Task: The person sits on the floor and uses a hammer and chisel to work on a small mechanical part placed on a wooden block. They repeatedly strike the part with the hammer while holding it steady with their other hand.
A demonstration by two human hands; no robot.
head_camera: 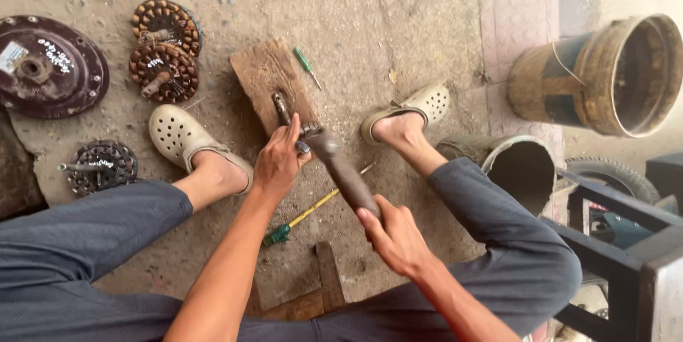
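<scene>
Here, a hammer is gripped by the right hand w/ left hand closed on a rod over the wood block; rod not yet freed.

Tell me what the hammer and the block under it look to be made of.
Hammer: dark, worn wooden handle by its brown grain; dull grey head, likely steel. Block: rough, unfinished wood, with visible grain and chipped edges.
</scene>
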